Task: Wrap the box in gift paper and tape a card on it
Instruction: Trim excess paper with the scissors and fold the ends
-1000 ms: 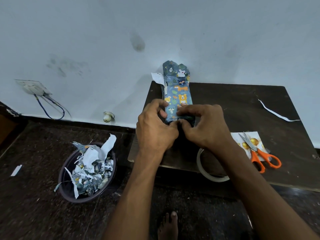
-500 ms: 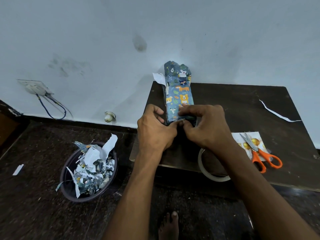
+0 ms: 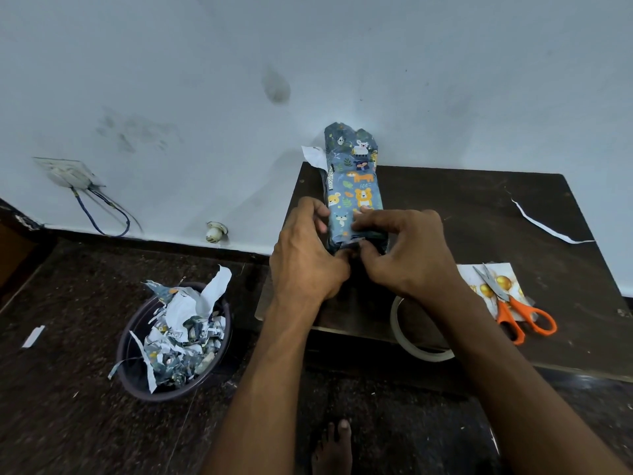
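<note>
A long box wrapped in blue animal-print gift paper (image 3: 354, 186) lies lengthwise on the dark low table (image 3: 479, 214), its far end loosely bunched against the wall. My left hand (image 3: 305, 255) grips the box's near left side, thumb on the paper. My right hand (image 3: 407, 248) curls over the near end, fingers across the top and thumb pinching the folded paper there. The near end face is hidden by both hands. A card with gold balloons (image 3: 486, 286) lies on the table to the right, under orange-handled scissors (image 3: 513, 310).
A roll of clear tape (image 3: 421, 351) sits at the table's front edge under my right forearm. A white paper strip (image 3: 544, 228) lies at the far right. A dark bin of paper scraps (image 3: 174, 341) stands on the floor to the left. My bare foot (image 3: 334, 447) shows below.
The hands have stayed on the near end of the box; my fingers have shifted slightly on the fold, and the box has not moved.
</note>
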`<state>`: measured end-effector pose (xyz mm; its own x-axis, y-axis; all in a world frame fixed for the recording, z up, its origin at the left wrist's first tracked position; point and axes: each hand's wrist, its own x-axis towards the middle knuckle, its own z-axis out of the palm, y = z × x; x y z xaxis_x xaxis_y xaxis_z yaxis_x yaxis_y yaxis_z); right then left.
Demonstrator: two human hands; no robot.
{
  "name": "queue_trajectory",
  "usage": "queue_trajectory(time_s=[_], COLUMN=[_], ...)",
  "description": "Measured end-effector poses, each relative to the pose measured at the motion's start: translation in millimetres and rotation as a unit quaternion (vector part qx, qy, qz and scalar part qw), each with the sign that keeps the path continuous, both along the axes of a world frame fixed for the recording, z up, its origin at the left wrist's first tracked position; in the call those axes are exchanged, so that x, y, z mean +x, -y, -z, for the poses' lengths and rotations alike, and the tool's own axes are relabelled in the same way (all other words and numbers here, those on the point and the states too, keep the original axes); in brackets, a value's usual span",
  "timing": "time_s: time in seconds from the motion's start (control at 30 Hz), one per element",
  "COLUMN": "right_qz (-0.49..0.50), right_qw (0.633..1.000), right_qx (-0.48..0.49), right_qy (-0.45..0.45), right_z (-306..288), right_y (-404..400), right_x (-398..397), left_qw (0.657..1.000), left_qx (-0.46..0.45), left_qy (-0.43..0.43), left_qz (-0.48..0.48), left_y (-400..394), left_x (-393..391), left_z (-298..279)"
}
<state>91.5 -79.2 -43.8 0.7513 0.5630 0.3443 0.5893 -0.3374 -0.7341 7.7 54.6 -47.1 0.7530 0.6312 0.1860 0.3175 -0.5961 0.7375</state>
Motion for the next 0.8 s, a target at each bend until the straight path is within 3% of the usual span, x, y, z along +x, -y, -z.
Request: queue_trajectory(time_s=[0.23, 0.6, 0.8], right_qz=[-0.007, 0.081, 0.134], right_qw=[1.000, 0.995, 0.987], right_qx=[-0.008, 0.038, 0.086], right_qy=[0.011, 0.039, -0.026], right_z=[0, 8, 5], right_y=[0, -15, -22], right_x=[0, -4, -8], left_qw=[1.000, 0.999, 0.999], left_qx=[0.009, 0.005, -0.012], left_qy=[0.002, -0.002, -0.002], left_qz=[0.002, -0.032, -0.034], left_y=[-1, 2, 3], left_x=[-1, -1, -1], left_z=[-1, -6, -8])
